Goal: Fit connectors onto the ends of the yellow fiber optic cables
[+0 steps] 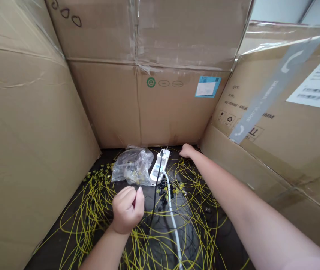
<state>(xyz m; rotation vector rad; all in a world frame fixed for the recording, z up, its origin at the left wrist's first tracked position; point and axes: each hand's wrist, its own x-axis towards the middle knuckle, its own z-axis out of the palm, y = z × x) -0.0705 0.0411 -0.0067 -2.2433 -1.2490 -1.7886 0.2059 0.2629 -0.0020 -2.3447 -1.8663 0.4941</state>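
Observation:
My left hand is closed in a fist above the dark surface, thumb along the top. Whatever it may hold is hidden inside the fingers. At the far end of the surface, by the foot of the back box, my right hand is closed with its fingers turned down; what is in them is too small or covered to tell. Thin yellow cables lie in loose tangles below and around both hands. Between the hands are a crumpled clear plastic bag and a white power strip.
A large cardboard box stands at the back, with another carton on the left and a labelled carton on the right. A white cord and a black cable run from the power strip. Small black pieces lie beside it.

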